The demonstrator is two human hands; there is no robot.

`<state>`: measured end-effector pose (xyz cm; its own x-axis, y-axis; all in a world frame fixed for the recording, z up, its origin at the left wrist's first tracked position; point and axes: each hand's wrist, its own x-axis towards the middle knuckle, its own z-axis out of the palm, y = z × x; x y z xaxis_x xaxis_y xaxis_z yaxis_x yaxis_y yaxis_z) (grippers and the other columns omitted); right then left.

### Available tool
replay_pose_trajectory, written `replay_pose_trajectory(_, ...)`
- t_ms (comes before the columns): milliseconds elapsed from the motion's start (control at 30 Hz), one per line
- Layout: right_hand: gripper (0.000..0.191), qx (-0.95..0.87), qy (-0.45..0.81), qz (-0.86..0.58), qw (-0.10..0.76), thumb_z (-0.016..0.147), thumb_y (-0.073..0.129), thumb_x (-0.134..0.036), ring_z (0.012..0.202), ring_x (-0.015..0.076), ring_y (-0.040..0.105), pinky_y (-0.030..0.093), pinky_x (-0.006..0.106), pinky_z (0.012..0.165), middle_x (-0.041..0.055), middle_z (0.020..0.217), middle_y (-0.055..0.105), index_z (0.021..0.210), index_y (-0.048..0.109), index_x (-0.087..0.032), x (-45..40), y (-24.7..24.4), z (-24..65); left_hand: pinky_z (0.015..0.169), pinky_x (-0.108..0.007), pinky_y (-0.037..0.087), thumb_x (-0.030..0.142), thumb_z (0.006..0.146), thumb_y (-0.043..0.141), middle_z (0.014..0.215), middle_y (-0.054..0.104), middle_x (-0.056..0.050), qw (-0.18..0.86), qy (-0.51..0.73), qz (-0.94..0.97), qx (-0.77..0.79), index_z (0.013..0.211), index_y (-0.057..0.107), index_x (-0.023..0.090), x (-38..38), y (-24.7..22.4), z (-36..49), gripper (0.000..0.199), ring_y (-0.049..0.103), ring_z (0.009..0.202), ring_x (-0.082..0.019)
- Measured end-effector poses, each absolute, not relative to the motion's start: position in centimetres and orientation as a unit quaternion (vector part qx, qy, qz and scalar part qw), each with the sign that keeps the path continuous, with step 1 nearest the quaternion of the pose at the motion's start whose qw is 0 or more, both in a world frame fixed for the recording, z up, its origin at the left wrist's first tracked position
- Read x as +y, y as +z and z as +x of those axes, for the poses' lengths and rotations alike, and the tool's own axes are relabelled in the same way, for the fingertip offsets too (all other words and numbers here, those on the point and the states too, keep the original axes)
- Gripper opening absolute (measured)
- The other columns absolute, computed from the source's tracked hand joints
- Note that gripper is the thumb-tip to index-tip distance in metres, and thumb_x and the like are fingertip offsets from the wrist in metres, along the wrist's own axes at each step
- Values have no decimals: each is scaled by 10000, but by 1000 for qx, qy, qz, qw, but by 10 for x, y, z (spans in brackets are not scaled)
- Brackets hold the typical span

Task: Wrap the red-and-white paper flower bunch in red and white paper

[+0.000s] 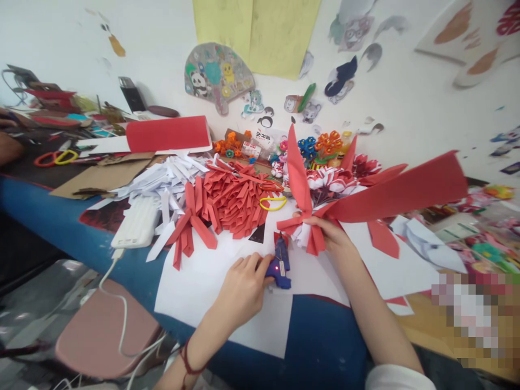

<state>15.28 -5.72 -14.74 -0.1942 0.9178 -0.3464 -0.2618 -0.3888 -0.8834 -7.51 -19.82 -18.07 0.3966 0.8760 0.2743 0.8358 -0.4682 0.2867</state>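
My left hand (246, 281) is closed, with thumb and fingertips at the handle of a small blue hot glue gun (280, 262). A red light glows on the gun, and its nozzle points away from me, just below the paper piece. My right hand (331, 235) grips the base of a red and white paper flower (311, 235). Long red paper leaves (398, 189) stick out from it upward and to the right. White paper sheets (215, 287) lie beneath both hands. Left of the flower is a heap of folded red paper strips (235, 197).
White paper strips (179, 173) and a white power bank (136, 225) with a cable lie on the left. Scissors (57, 157) and a red paper roll (168, 134) are farther back. Colourful small flowers (329, 142) stand by the wall. A pink stool (108, 330) is below the table edge.
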Motion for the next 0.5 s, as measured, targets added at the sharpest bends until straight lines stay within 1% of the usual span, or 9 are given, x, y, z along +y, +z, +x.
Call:
replay_pose_trajectory(133, 329, -381, 685, -460, 417, 612, 845, -261, 915, 228, 710, 601, 268, 733, 61, 970, 744, 908, 731, -176, -56, -156, 157, 692, -391, 525, 284, 995, 424, 1026, 609, -112, 24, 206, 829, 519, 1348, 480, 153, -203, -184, -76, 381, 598, 804, -243)
replay_pose_trajectory(200, 360, -378, 684, -462, 418, 604, 856, -267, 954, 233, 706, 600, 269, 771, 60, 974, 744, 932, 735, -178, -57, -158, 158, 684, -388, 525, 275, 989, 433, 1013, 613, -111, 18, 209, 826, 524, 1351, 485, 152, -206, -185, -77, 386, 598, 790, -241)
replay_pose_trajectory(267, 364, -374, 683, -466, 420, 582, 867, -261, 989, 242, 699, 597, 266, 783, 61, 966, 744, 910, 735, -178, -59, -157, 156, 685, -384, 526, 265, 984, 442, 1008, 617, -109, 23, 216, 820, 530, 1354, 492, 157, -210, -186, -79, 389, 597, 780, -235)
replay_pose_trajectory(333, 336, -376, 682, -468, 417, 575, 866, -253, 1014, 251, 692, 595, 266, 777, 65, 957, 743, 873, 728, -177, -62, -154, 154, 689, -386, 531, 263, 979, 450, 1011, 622, -108, 40, 231, 811, 536, 1354, 501, 166, -216, -185, -82, 390, 600, 781, -233)
replay_pose_trajectory(400, 323, -381, 684, -465, 413, 590, 855, -256, 1027, 254, 688, 593, 264, 762, 66, 976, 741, 875, 723, -178, -64, -150, 153, 696, -381, 534, 264, 976, 463, 1013, 627, -101, 68, 263, 800, 534, 1351, 514, 182, -223, -183, -88, 388, 608, 796, -231)
replay_pose_trajectory(500, 334, -396, 685, -449, 415, 595, 855, -269, 1024, 252, 686, 595, 264, 756, 64, 990, 738, 892, 727, -183, -63, -148, 153, 717, -329, 534, 252, 974, 477, 1017, 636, -82, 154, 359, 765, 512, 1332, 542, 223, -236, -182, -102, 365, 629, 841, -201)
